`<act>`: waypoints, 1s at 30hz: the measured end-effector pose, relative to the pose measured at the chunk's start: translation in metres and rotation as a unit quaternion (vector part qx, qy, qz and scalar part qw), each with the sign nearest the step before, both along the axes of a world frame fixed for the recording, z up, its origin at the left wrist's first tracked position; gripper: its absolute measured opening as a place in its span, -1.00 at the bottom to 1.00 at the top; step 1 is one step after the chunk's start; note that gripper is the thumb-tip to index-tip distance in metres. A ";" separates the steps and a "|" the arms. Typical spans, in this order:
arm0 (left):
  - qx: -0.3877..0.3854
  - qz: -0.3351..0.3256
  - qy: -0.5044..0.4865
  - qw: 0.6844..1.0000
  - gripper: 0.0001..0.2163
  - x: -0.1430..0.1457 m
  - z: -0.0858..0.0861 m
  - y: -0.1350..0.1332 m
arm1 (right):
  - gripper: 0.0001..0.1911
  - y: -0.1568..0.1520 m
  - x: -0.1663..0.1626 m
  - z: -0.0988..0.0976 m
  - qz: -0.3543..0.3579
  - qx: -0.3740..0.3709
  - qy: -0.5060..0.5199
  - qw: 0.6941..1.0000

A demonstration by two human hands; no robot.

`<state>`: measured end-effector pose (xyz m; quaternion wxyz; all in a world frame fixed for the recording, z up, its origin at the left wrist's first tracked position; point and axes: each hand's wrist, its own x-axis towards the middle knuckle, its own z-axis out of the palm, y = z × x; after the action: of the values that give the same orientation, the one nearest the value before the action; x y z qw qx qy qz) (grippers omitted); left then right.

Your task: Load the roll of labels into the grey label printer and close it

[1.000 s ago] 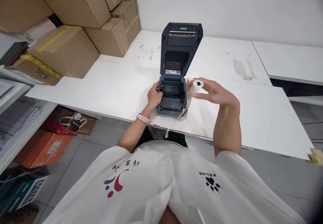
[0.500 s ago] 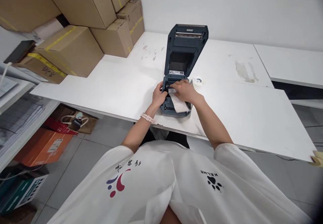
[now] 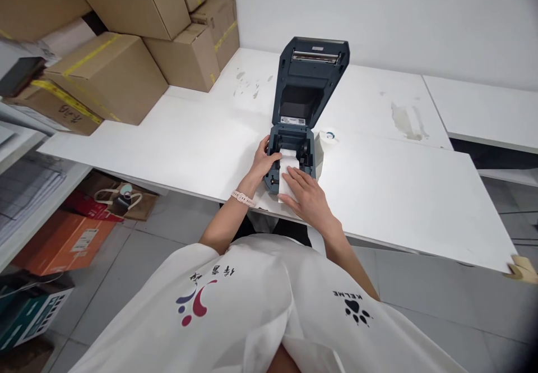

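A dark blue-grey label printer point(image 3: 310, 162) stands on the white table with its lid point(image 3: 290, 78) raised. A strip of white label paper point(image 3: 288, 164) runs from inside it forward over its front edge. My left hand point(image 3: 263, 164) grips the printer's left wall, fingers outside, thumb over the inner side near the paper. My right hand point(image 3: 309, 199) lies over the front of the strip, fingers stretched flat on the paper and thumb near its lower end. The far end of the strip sits between dark holders inside the printer.
Behind the printer's right side lies a white roll point(image 3: 330, 136) with a blue core. Cardboard boxes point(image 3: 109, 76) are stacked at the table's left. The table's front edge point(image 3: 189, 189) runs close before me. An orange box point(image 3: 67, 244) stands below left.
My right hand has moved from inside the printer forward and down onto the front of the paper strip. The strip now lies straighter over the front edge. My left hand stays at the left wall.
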<state>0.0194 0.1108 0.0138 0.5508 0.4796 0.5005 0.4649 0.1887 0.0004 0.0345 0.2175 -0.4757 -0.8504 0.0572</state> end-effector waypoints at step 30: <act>0.058 -0.042 0.264 0.962 -0.08 -0.002 0.022 -0.066 | -0.20 0.210 0.052 0.086 -0.064 -0.087 0.454 0.885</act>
<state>0.0173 0.0445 0.0359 0.3892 0.6374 0.5795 0.3262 0.2408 0.2104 0.1202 0.5408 -0.4684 -0.6179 0.3261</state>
